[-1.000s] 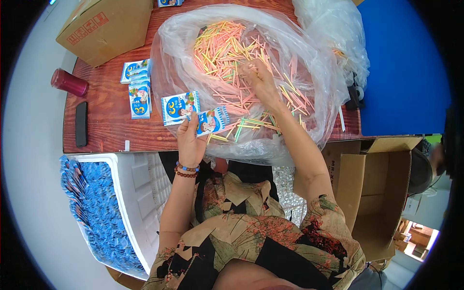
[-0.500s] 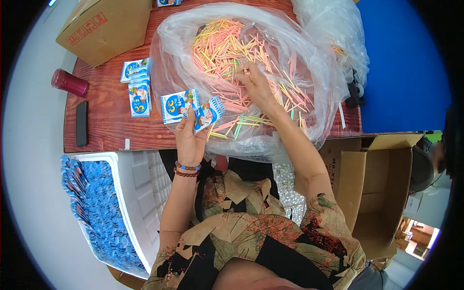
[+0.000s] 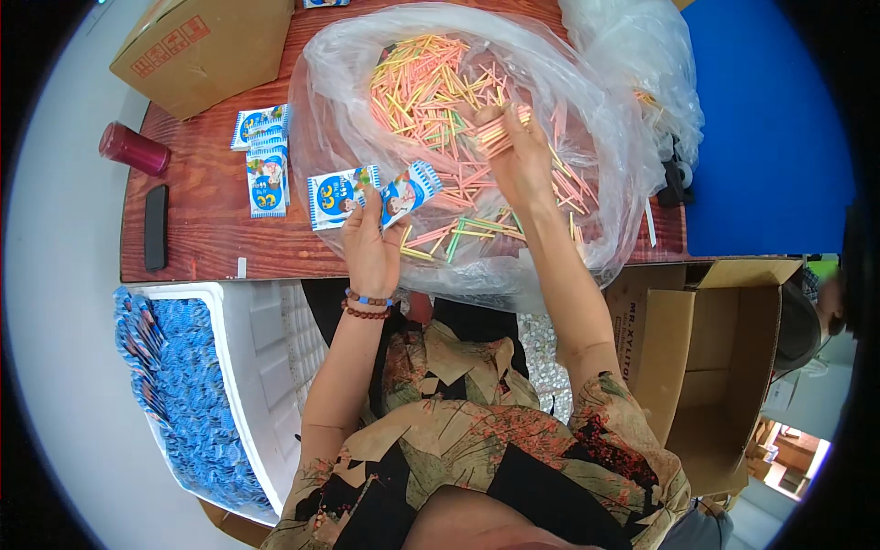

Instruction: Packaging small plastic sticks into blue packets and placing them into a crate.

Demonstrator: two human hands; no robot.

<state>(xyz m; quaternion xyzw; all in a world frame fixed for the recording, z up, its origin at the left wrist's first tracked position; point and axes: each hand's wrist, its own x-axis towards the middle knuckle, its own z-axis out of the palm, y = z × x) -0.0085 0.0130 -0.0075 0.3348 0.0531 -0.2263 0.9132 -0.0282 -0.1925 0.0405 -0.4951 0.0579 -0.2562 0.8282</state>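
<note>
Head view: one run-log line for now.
left hand: holding blue-white packets | right hand: holding bunch of pastel sticks over open plastic bag | inside bag: loose sticks

Spread across our table (image 3: 206, 215), an open bag (image 3: 321, 110) of sticks (image 3: 417, 87) lies at the centre with a second bag (image 3: 632, 46) behind it to the right, while a box (image 3: 206, 60) stands at the back left, a cup (image 3: 135, 149) in front of it and a row of packets (image 3: 267, 188) between cup and bag. Our left hand (image 3: 371, 252) holds a packet (image 3: 410, 193) over the bag's near left side, another packet (image 3: 332, 197) just left of it, and our right hand (image 3: 524, 170) has a bundle (image 3: 498, 137) above the bag's middle. Below the table's near edge, we have a packet-filled tub (image 3: 220, 335) at left, an open carton (image 3: 715, 348) at right.
</note>
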